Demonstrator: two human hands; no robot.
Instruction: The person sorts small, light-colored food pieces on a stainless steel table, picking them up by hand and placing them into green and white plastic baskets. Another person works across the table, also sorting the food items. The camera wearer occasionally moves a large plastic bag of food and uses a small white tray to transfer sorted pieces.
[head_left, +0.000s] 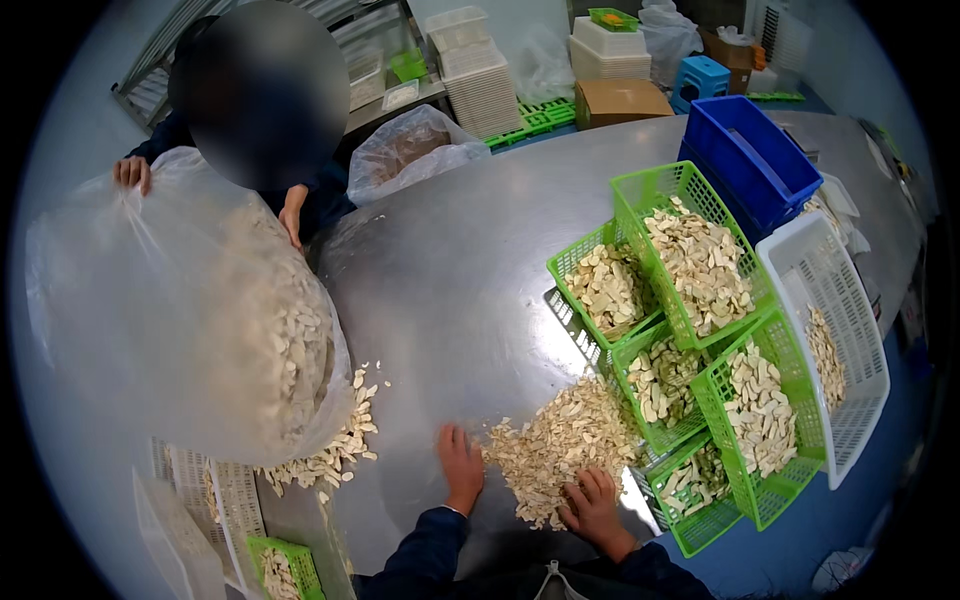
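Observation:
A heap of pale dried slices (566, 431), perhaps a sliced root, lies on the stainless steel table (450, 277) before me. My left hand (460, 469) is at the heap's left edge, fingers extended, with nothing visible in it. On the heap's near right side rests my right hand (598, 508), its fingers bent and thumb apart, touching the slices; its palm is hidden. Beside the heap stand a lower green basket (652, 435) and an upper green basket (814, 480), among several stacked green baskets holding larger slices.
Across the table, a person's hands (133, 174) hold a large clear plastic bag (150, 300) of slices. Loose slices (352, 442) lie by its mouth. Blue crates (750, 161) and a white perforated basket (862, 360) stand right. A small green basket (306, 566) sits lower left.

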